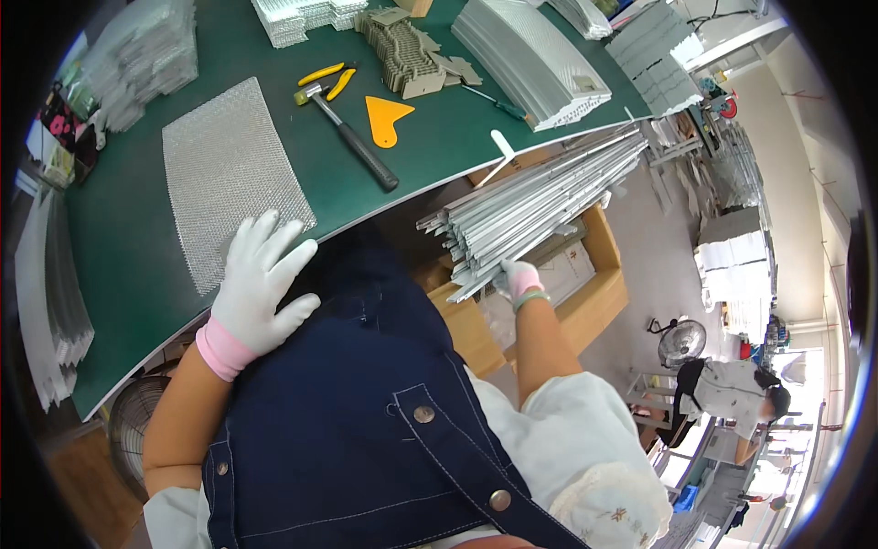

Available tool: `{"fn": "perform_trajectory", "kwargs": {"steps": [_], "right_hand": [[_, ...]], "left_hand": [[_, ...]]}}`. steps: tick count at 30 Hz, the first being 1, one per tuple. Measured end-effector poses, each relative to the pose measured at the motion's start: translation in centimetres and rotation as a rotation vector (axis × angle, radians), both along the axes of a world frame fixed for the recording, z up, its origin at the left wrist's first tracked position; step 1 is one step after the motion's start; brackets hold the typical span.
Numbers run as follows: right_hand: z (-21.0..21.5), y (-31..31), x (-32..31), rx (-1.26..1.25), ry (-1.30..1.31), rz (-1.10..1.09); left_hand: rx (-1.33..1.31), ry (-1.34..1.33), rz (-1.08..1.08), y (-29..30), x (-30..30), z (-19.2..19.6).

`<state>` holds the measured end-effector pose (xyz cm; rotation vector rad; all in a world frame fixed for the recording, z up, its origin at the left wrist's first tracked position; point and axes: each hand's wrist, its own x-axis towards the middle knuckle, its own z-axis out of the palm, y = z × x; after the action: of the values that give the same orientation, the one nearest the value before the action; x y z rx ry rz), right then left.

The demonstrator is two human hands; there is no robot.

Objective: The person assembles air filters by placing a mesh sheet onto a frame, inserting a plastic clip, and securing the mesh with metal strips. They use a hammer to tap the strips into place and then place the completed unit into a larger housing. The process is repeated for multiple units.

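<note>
Strips (540,201): long axis slants away from the worker's front toward the right, near ends facing the worker's middle, far ends close to the bench's right-hand corner
Strip look: slim, straight, silvery, ridged lengthwise, bundled unevenly so the near ends stagger
Strip place: just off the bench edge, above an open cardboard box (604,302)
Right hand (518,277): white glove, pink cuff, against the bundle's lower side close to its near ends; fingers partly hidden, so I can't tell whether they grip a strip
Mesh (229,165): flat on the green bench (137,256), long axis running away from the worker and leaning left
Mesh look: silvery grey, fine-celled, four-cornered
Left hand (262,288): gloved alike, fingers spread, nothing gripped, fingertips over the mesh's near edge
Tools: hammer (366,157), handle end toward the worker; pliers (341,84) and orange scraper (386,117) beside it
</note>
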<state>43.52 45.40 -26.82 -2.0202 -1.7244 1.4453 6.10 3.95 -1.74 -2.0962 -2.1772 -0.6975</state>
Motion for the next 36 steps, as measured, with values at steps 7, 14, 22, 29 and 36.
{"fn": "perform_trajectory", "kwargs": {"steps": [7,14,22,29,36], "right_hand": [[23.1,-10.1,-9.4,-0.397,1.117,0.022],[23.3,-21.4,-18.0,-0.762,1.435,0.304],[24.8,-17.5,-15.0,0.315,1.140,0.194],[25.3,-26.7,-21.5,0.345,0.796,1.140],[20.7,-24.3,-31.4,0.658,0.408,1.078]], "left_hand": [[-0.102,-0.431,-0.181,2.0,1.2,-0.6],[0.532,-1.691,-0.269,2.3,3.7,2.0],[0.519,-1.136,0.813,-12.5,-4.3,6.9],[0.031,-1.224,0.850,-11.7,5.4,-3.2],[0.074,-0.451,1.045,-8.9,-4.2,-5.2]]}}
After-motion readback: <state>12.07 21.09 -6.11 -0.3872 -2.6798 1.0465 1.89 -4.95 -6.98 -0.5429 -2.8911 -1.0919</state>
